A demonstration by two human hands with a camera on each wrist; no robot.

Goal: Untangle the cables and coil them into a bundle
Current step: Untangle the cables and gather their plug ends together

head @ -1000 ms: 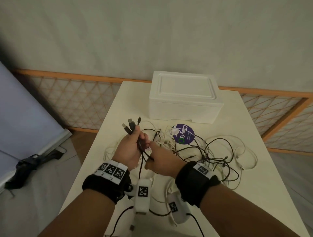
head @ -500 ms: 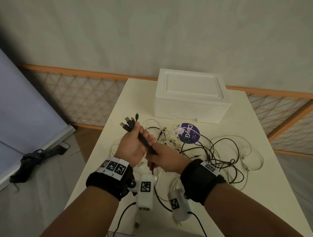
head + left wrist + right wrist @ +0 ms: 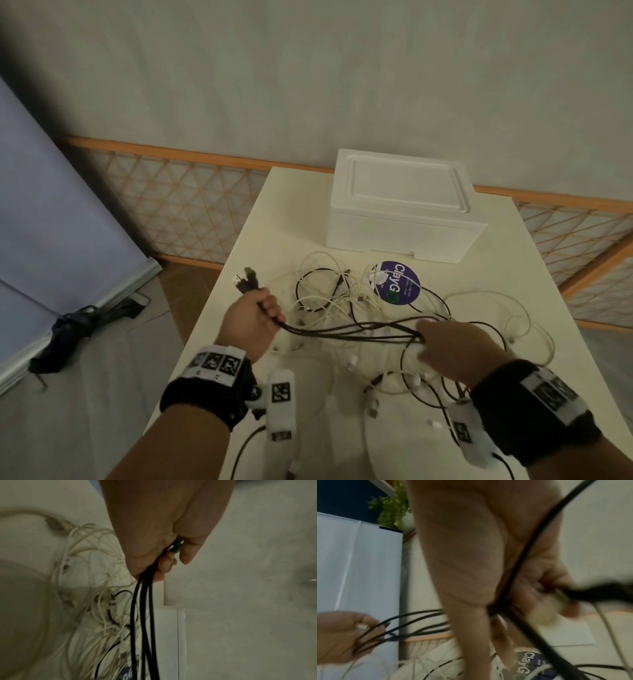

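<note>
A cream-white table [image 3: 284, 212] carries everything, and the places below are given from its white foam box [image 3: 404, 212], which sits lidded at the far end. Just in front of the box lies a round purple sticker [image 3: 399, 286] printed "ClayGo", and across and around it sprawls the tangle of white cables [image 3: 329, 301] and thin black ones, spreading from the front of the box toward the near edge.

The left hand [image 3: 251, 317], in front of the box and off toward its left, is closed in a fist round a bunch of black cables [image 3: 349, 330]; their USB plugs [image 3: 245, 282] stick out above the fist, pointing toward the box's left side. The left wrist view shows the cords leaving the bottom of the curled fingers [image 3: 164, 563].

The bunch runs nearly level from that fist to the right hand [image 3: 455, 346], held in front of the box's right half above the tangle. Its fingers are curled round the cords, with one more black cord crossing the palm in the blurred right wrist view.
</note>
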